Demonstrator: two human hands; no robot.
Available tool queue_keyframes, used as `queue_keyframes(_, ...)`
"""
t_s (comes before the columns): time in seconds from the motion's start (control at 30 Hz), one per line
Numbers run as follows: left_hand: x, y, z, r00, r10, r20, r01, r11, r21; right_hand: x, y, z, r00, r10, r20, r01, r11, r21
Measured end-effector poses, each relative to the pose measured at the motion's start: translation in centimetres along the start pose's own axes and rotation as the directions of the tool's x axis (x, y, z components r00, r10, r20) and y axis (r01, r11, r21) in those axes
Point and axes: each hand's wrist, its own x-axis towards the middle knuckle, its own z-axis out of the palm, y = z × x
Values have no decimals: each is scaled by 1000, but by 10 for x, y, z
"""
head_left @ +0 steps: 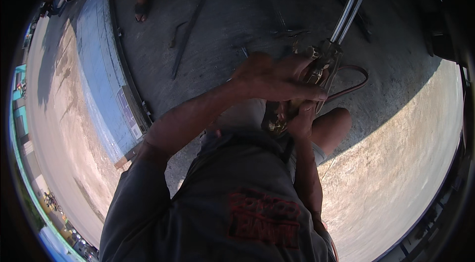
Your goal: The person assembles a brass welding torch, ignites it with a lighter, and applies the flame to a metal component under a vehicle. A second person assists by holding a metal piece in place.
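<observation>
Left hand: the left hand [277,79] is laid over the top of a brass-bodied cutting torch [316,71], its fingers stretched across the torch body toward the right; whether they are fully curled around it cannot be told.
Right hand: the right hand [299,121] is closed from below around the lower end of the torch, just beside a brass fitting [274,123].
Torch position: the torch is held in front of the chest, above the bent knee [334,126], with its twin metal tubes [349,14] pointing up and away over the dark concrete floor [237,19].
Hose: a reddish hose [354,81] is looped out from the torch body and back beside the knee.
Risk, grip: the torch could be twisted out of line if the upper hand slides, since the fingers appear to lie on it rather than clamp it.
Risk, hose: the loop could be caught against the knee or kinked if the torch is swung, judged from how close it hangs.
Risk, fitting: the brass fitting could be strained or loosened if force is applied with the torch unsupported.
Floor: long metal bars [185,39] and scraps are scattered on the floor; the torch tubes could be knocked against them if lowered.
Surroundings: another person's sandalled foot [141,9] is seen near a blue panel [101,74], well apart from the hands.
</observation>
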Motion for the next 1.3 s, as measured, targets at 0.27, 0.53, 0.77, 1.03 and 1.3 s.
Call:
queue_keyframes(0.27,-34,-133,-52,958,-263,-111,272,960,72,-10,-65,52,970,26,-243,-29,1000,-8)
queue_keyframes(0.53,-133,-313,96,701,-714,-8,410,412,-814,-35,-92,47,901,-40,-432,-83,962,-261)
queue_keyframes(0.77,-134,-242,90,715,-615,-332,407,753,-517,-73,-107,38,834,-46,-550,-1,996,-85)
queue_keyframes(1.03,-144,-255,106,636,-570,-520,406,820,-403,-73,-125,32,968,-48,-246,70,994,81)
queue_keyframes(1.3,-130,-288,107,538,-559,-632,523,808,-270,-56,-113,61,840,81,-536,-60,997,57)
